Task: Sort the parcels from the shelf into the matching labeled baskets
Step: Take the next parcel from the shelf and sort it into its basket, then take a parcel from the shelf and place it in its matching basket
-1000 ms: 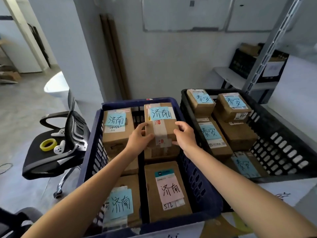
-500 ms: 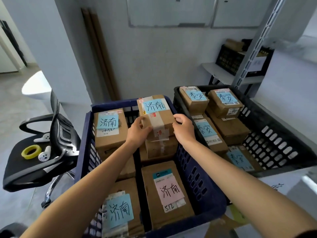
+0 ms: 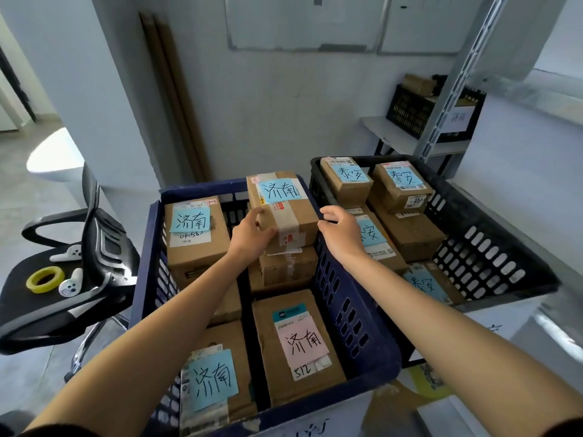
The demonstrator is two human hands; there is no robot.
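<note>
1. The blue basket (image 3: 356, 310) is carrying stacked boxes (image 3: 293, 342) marked 济南, and its lower layers are lying hidden beneath the top ones.
2. The parcel (image 3: 284, 209) is sitting atop the stack at the basket's far right corner. It is looking like stiff taped cardboard and probably light. Its opposite side edges are offering the firmest hold, as the glossy tape may be slippery.
3. The left hand (image 3: 252, 238) is clamping the parcel's near-left corner, thumb on top.
4. The right hand (image 3: 342, 231) is curling just beside the parcel's right edge; I cannot tell whether it is touching.
5. The basket's front label (image 3: 312, 430) is being cut off below.
</note>
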